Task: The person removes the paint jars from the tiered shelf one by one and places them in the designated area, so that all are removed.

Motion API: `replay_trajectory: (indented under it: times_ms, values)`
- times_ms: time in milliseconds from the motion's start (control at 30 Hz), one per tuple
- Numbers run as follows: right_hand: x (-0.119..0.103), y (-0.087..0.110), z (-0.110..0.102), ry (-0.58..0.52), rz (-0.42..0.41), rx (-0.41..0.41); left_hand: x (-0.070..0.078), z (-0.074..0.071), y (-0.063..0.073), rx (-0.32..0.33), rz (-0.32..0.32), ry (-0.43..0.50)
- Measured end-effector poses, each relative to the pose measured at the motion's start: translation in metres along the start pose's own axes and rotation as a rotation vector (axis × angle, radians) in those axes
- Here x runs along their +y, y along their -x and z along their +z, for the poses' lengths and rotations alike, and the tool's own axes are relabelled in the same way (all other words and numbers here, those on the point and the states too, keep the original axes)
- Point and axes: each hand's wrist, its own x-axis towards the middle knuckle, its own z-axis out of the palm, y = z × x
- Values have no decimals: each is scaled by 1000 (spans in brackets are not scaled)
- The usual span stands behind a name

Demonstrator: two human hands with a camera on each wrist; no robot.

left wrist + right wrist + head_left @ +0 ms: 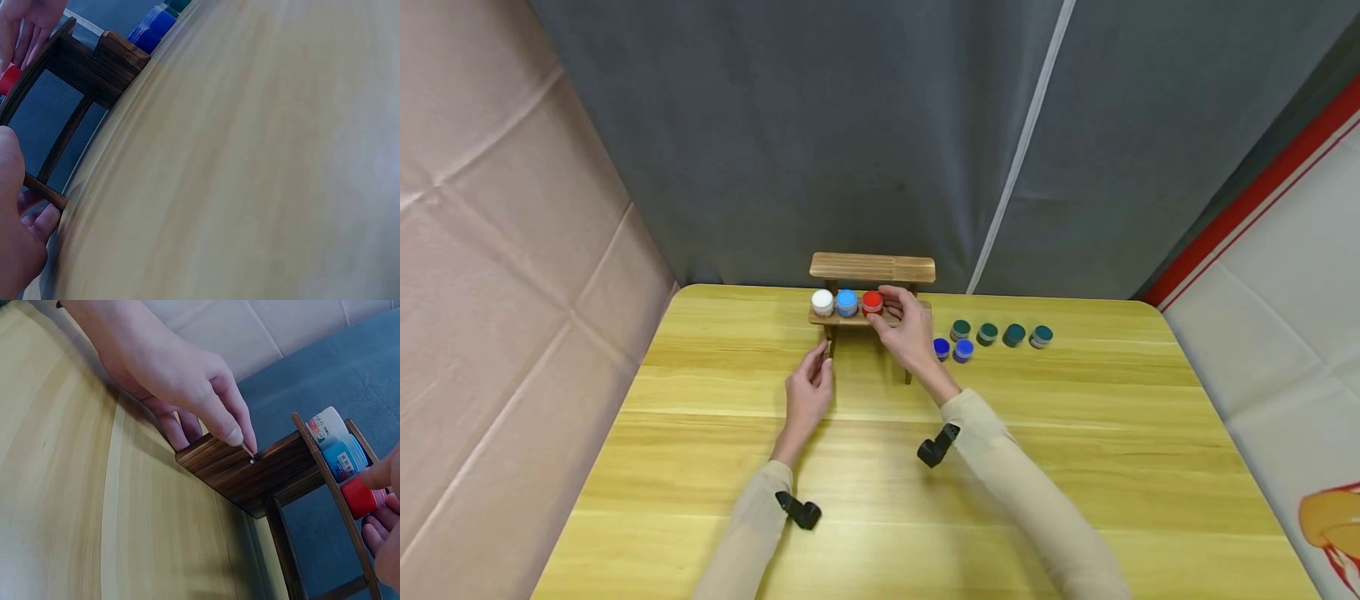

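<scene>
red jar (872, 302): upright on the lower shelf, third from the left, right beside the light blue jar
right hand (911, 333): pinching the red jar, thumb on the near side, fingers round the far right; presumably coming in from that end because the neighbour blocks the left side
release: can't tell if the hand is bearing any weight or just steadying the jar
light blue jar (847, 303): middle of the row, between red and white
white jar (822, 302): left end of the row, label facing the right wrist view
lower shelf (850, 322): carries all three; the right wrist view shows rails along both sides of the jars, likely what keeps them in line
upper shelf (917, 268): higher and set back, probably so fingers can get at the lower row
left hand (807, 398): pinching the side panel (231, 475) at the stand's left, thumb and forefinger by its top edge; reads as bracing so the frame won't shift
dark blue jars (963, 350): two on the table, one partly behind the right wrist
green jars (987, 334): four in a row, also on the right-hand side, likely for easy reach
table (1150, 433): stand sits at its far edge, near the grey curtain (775, 150)
</scene>
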Motion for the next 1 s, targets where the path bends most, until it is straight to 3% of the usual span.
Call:
replay_trajectory:
  times_ms: [200, 467, 800, 1000]
  values:
    - [-1, -4, 6, -31, 33, -6, -1, 0, 1, 1, -12, 4]
    - [-4, -6, 10, 17, 55, 19, -1, 0, 1, 5, -2, 24]
    - [-3, 0, 1, -61, 66, 22, 0, -1, 0, -4, -18, -1]
    - [-1, 2, -5, -51, 67, 40, 0, -1, 0, -9, -15, 0]
